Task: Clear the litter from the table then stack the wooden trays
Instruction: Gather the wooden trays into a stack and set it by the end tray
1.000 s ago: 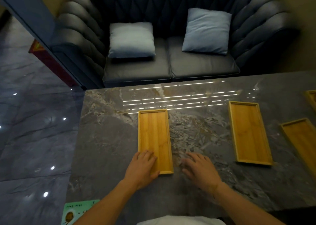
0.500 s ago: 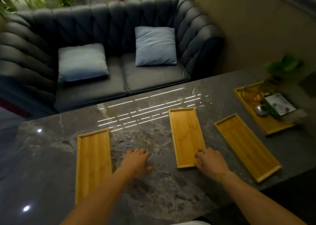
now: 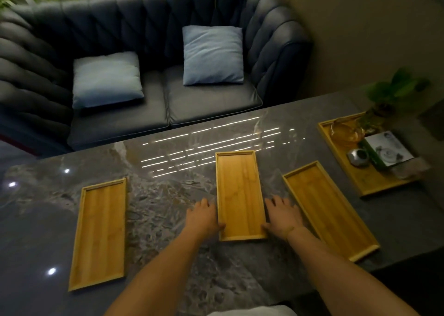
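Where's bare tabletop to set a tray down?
Widest bare patch: between the left tray and middle tray, beside the left hand. Also the near edge. Crowded: the right hand fills the gap to the right tray; the far-right tray holds items.

arms: bare, no sleeves | left hand (image 3: 204, 216), right hand (image 3: 283, 216): ungloved | torso: white garment (image 3: 252, 311)

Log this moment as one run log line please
phase: tray stacking | left hand and right hand: flank middle tray, at its long edges | trays stacked: none | far right tray: still loaded
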{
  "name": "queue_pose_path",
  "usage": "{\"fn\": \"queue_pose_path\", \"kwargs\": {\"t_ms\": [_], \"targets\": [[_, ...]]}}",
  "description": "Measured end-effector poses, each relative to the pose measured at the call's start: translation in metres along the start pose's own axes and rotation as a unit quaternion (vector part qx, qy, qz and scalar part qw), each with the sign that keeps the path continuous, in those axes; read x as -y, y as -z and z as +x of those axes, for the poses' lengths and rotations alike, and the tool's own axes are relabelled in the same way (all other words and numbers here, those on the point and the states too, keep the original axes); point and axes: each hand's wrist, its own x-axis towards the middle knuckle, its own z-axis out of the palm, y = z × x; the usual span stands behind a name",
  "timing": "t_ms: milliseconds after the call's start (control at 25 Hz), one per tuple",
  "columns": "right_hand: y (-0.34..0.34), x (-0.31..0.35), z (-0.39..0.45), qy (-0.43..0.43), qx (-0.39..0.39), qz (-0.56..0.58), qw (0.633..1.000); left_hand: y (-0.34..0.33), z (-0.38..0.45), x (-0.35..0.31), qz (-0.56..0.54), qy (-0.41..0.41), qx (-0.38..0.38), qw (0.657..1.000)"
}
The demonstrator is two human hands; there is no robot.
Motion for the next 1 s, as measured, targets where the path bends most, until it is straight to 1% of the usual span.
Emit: {"fn": "queue_pose_path", "kwargs": {"t_ms": [80, 160, 240, 280, 360, 440, 480, 560, 640, 680, 760, 840, 1000], "targets": [[-0.005, 0.006, 0.005, -0.012, 0.018, 0.057, 0.998, -0.004, 0.0, -0.011, -0.061, 0.024, 0.006, 0.998], [-0.009, 0.011, 0.009, -0.036, 0.029, 0.178, 0.983, -0.008, 0.001, -0.018, -0.164, 0.062, 0.009, 0.984], [-0.013, 0.014, 0.011, -0.059, 0.018, 0.31, 0.949, -0.011, 0.002, -0.023, -0.282, 0.092, 0.019, 0.955], [-0.014, 0.016, 0.011, -0.068, 0.004, 0.35, 0.934, -0.013, 0.002, -0.024, -0.323, 0.1, 0.022, 0.941], [-0.017, 0.018, 0.009, -0.078, -0.014, 0.393, 0.916, -0.012, -0.001, -0.022, -0.392, 0.107, 0.022, 0.913], [-0.018, 0.019, 0.003, -0.073, -0.017, 0.426, 0.902, -0.01, -0.004, -0.015, -0.455, 0.087, 0.013, 0.886], [-0.018, 0.019, -0.001, -0.065, -0.016, 0.446, 0.893, -0.009, -0.008, -0.011, -0.47, 0.071, 0.008, 0.88], [-0.012, 0.02, -0.012, -0.047, -0.009, 0.498, 0.866, -0.007, -0.018, -0.003, -0.476, 0.051, 0.008, 0.878], [-0.005, 0.022, -0.026, -0.024, 0.002, 0.554, 0.832, -0.006, -0.031, 0.003, -0.483, 0.047, 0.011, 0.875], [-0.001, 0.023, -0.034, -0.018, 0.006, 0.574, 0.819, -0.006, -0.038, 0.007, -0.495, 0.049, 0.013, 0.867], [0.006, 0.028, -0.049, -0.01, 0.006, 0.593, 0.805, -0.007, -0.054, 0.017, -0.529, 0.052, 0.007, 0.847], [0.013, 0.036, -0.063, 0.008, 0.015, 0.612, 0.791, -0.007, -0.068, 0.032, -0.553, 0.036, -0.012, 0.832], [0.026, 0.068, -0.081, 0.05, 0.022, 0.618, 0.784, -0.006, -0.092, 0.071, -0.563, -0.001, -0.039, 0.825]]}}
